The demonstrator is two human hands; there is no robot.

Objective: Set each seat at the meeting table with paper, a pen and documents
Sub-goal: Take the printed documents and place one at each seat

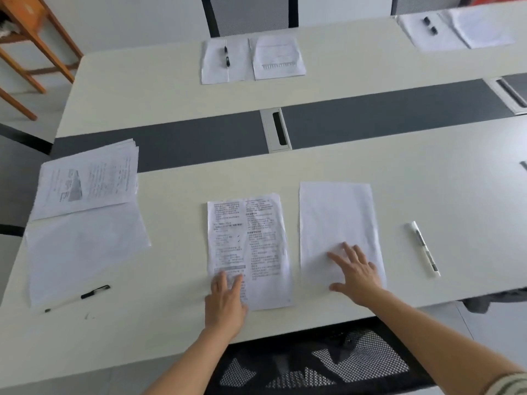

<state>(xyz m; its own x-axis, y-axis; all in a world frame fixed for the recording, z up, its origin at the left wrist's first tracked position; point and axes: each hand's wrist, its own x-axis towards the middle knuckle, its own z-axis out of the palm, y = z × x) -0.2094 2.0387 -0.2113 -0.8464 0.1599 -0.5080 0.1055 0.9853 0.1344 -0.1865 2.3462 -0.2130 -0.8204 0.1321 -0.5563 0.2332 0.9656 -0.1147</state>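
Left hand [225, 303] is laid flat, fingers straight and close together, on the lower left corner of a printed document [251, 240]; nothing is gripped by it. Right hand [358, 276] is pressed palm down with fingers spread on the lower part of a blank sheet [336, 220], which is placed just beside the document on its right, the two apart by a narrow gap. Below the hands, the black mesh chair back [313, 363] is seen against the near edge of the table [171, 323]. A white pen [424, 249] is laid to the right of the blank sheet, apart from it and roughly parallel to its edge. Well to the left, a black pen [77, 298] is set at the near edge of a stack of blank paper [85, 252], and a stack of printed pages [88, 181] is laid over that stack's far end. Farther on, the table is crossed by a grey strip [199, 141] in which a white cable hatch [276, 129] is fitted. At the far side a place is set with a far sheet [216, 69] bearing a dark pen [226, 57] and a far document [278, 57] beside it, before a far chair [249, 14]. Another set of papers [456, 27] is seen at the far right, blurred, and a wooden frame [34, 44] at the far left.
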